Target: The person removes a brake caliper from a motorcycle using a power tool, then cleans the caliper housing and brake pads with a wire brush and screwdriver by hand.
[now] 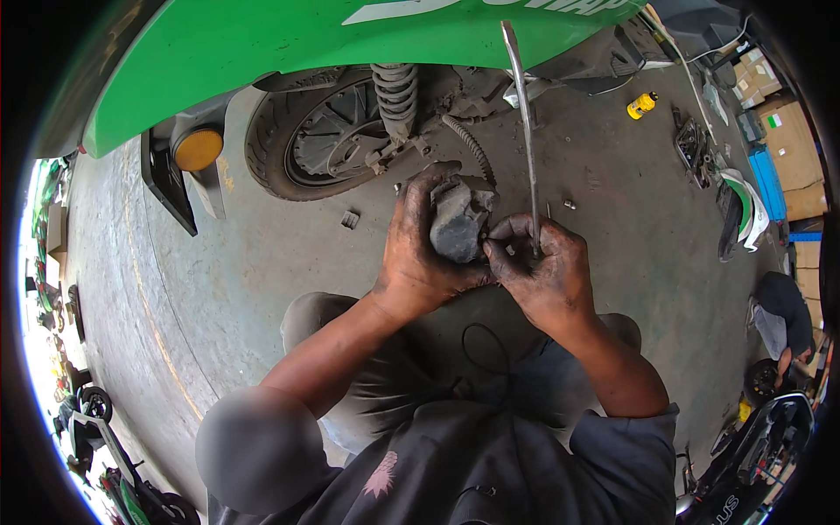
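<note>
While left hand (pixel 418 249) grips grey part (pixel 458 223), right hand (pixel 542 271) clamps metal rod (pixel 525 114); rear wheel (pixel 328 136) behind

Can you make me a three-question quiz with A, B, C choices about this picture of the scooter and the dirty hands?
1. Where is the yellow bottle?
A. on the floor past the scooter
B. in the left hand
C. on top of the tyre

2. What colour is the scooter body?
A. red
B. green
C. blue

3. What is the left hand doing?
A. hanging open
B. resting on the tyre
C. gripping a grey dirty part

Answers: 1 A, the bottle stands on the concrete floor at upper right. 2 B, the panel above the rear wheel is bright green. 3 C, its fingers wrap the grey part, while the right hand holds a thin metal rod.
</note>
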